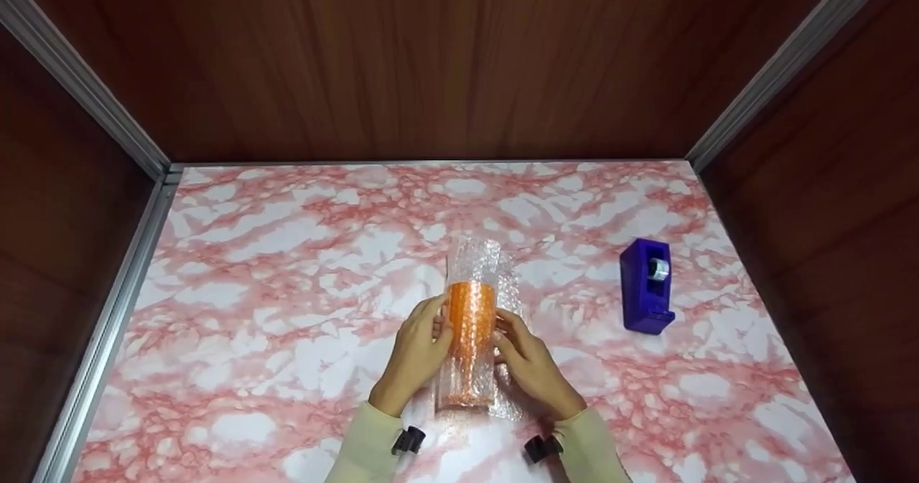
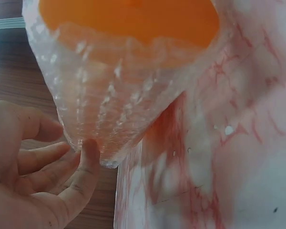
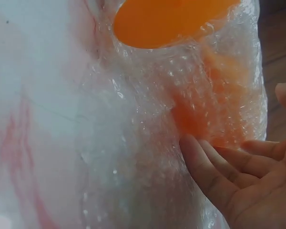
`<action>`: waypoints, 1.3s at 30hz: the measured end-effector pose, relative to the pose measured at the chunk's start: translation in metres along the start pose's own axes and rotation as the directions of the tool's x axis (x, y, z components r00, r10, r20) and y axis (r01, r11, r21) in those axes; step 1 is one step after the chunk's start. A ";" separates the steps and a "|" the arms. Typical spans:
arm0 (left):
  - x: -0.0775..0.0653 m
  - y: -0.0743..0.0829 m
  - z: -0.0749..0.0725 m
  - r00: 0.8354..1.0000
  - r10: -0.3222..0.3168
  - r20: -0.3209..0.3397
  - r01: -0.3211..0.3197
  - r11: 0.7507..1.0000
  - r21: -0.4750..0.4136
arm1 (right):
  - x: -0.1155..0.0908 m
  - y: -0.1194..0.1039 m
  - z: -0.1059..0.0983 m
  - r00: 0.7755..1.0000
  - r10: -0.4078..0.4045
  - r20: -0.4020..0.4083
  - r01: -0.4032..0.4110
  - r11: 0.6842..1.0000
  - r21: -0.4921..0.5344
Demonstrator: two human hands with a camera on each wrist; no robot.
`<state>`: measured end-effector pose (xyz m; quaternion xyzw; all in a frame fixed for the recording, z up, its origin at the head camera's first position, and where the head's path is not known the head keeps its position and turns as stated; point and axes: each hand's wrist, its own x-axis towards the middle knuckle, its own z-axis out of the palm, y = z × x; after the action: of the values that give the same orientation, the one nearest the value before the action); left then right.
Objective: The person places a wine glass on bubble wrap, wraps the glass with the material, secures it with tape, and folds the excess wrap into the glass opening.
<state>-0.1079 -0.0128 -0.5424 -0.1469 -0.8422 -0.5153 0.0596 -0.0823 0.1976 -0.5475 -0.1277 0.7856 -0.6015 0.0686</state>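
Observation:
An orange goblet (image 1: pixel 472 318) lies on its side, rolled in clear bubble wrap (image 1: pixel 475 259). Its wide cup points away from me and its round foot (image 2: pixel 133 24) toward me. On the roll's left side, my left hand (image 1: pixel 416 343) holds the wrap, thumb and fingers curved at its edge. From the right, my right hand (image 1: pixel 530 364) grips the other side, its fingertips (image 3: pixel 190 145) against the wrap in the right wrist view. A loose flap of wrap (image 1: pixel 511 282) spreads to the right under the roll. The right hand partly covers that flap.
A purple tape dispenser (image 1: pixel 642 289) with a roll of clear tape (image 1: pixel 658 269) stands to the right on the pink-and-white marbled table (image 1: pixel 287 289). Dark wood panels (image 1: pixel 431 59) with metal edge rails (image 1: pixel 108 303) enclose the back and both sides.

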 end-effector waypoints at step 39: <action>-0.002 -0.004 0.005 0.997 -0.020 0.068 0.027 0.995 -0.100 | -0.004 -0.013 -0.004 0.995 -0.061 -0.074 0.052 0.991 -0.119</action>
<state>-0.1074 -0.0107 -0.5486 -0.1568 -0.8183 -0.5527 0.0177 -0.0776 0.1992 -0.5341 -0.1304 0.8177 -0.5605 0.0133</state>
